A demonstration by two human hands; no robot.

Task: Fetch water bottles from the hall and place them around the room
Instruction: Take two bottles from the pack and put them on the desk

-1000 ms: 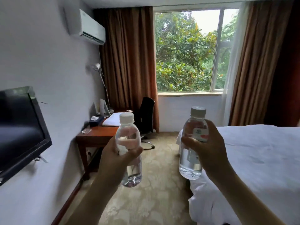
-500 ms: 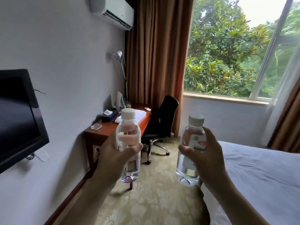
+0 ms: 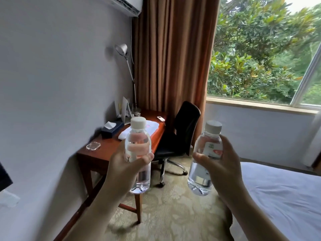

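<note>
Two clear water bottles with white caps are held upright in the air in a hotel room, one per hand. The left hand point(image 3: 125, 167) wraps fingers and thumb round the left bottle point(image 3: 138, 153), in front of one wooden desk point(image 3: 104, 150). The right hand point(image 3: 224, 169) grasps the right bottle point(image 3: 205, 159), tilted slightly, above the patterned carpet point(image 3: 166, 214). One black office chair point(image 3: 180, 136) stands between them, one white bed point(image 3: 284, 192) at right.

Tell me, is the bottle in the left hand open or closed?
Closed. The left bottle, gripped upright by the left hand, has its white cap sitting on top, and water fills it nearly to the neck.
</note>
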